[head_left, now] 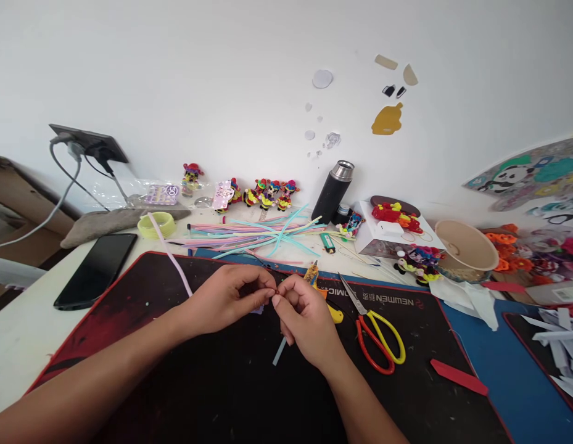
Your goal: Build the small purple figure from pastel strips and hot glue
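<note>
The worktop (18,345) is white, and on it I can see a dark, red-edged mat (249,394) overlapping a blue sheet (512,370). Long-handled scissors (374,333) lie open on the mat, with a pointed red strip (458,376) nearer its right edge. A phone (98,268) sits left of the mat. Behind it are a yellow-green coil (145,227), a spread of pastel stems (249,234), a green lighter (328,243), an upright black flask (331,194), a white box (379,245) and a bowl (471,246).
</note>
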Demonstrator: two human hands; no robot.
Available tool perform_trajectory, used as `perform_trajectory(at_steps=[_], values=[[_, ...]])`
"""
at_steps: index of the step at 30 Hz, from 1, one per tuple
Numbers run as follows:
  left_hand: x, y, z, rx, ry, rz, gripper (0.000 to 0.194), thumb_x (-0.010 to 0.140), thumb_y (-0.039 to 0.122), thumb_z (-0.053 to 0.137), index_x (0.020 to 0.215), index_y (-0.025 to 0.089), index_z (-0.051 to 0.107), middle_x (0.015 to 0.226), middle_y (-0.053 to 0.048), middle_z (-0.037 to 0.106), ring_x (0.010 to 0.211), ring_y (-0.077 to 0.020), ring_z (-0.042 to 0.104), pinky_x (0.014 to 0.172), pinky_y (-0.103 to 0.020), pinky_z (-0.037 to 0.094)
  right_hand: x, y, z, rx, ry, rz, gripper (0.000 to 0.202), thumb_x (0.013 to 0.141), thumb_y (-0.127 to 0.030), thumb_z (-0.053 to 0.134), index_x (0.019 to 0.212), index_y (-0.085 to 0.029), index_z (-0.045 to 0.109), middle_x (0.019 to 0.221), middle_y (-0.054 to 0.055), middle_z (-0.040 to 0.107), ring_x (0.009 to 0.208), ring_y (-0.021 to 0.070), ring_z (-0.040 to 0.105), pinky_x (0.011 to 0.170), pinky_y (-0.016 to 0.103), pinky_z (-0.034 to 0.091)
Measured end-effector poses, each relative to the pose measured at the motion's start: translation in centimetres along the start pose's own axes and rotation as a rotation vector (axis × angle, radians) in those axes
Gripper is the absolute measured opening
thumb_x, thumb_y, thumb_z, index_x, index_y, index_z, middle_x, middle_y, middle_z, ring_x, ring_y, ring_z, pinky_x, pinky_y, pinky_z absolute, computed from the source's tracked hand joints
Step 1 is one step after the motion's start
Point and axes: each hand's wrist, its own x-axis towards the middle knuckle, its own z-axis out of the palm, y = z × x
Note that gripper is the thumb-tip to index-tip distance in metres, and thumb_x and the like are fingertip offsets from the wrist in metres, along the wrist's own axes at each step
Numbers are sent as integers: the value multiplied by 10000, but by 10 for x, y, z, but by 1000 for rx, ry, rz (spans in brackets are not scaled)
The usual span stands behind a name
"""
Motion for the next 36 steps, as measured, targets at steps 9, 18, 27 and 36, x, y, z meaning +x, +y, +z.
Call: perform_trajectory(at_steps=[9,18,27,36], values=[[3,-6,31,-822,95,-374,357,860,466,814,866,149,649,643,23,654,511,-97,599,490,-187,486,3,-1,-1,83,40,-22,247,938,-422,669,880,-213,551,514,-109,544,331,52,396,348,154,290],[0,-1,31,-702,115,-324,379,878,496,802,879,140,670,665,9,696,548,-104,636,549,-208,536,2,1,0,77,83,-29,216,933,-377,666,848,-216,548,493,-117,526,322,46,378,336,145,273],[3,2,16,-596,-6,-346,390,878,511,782,872,134,680,696,1,694,573,-108,637,556,-214,537,3,-1,-2,109,28,-28,209,920,-368,667,835,-220,547,445,-146,451,292,49,363,331,153,280],[5,7,5,-528,-64,-359,341,883,471,771,848,143,685,671,9,681,579,-113,633,560,-216,532,3,0,-3,131,-8,-19,180,925,-334,654,839,-217,546,441,-158,418,286,46,361,322,143,257]])
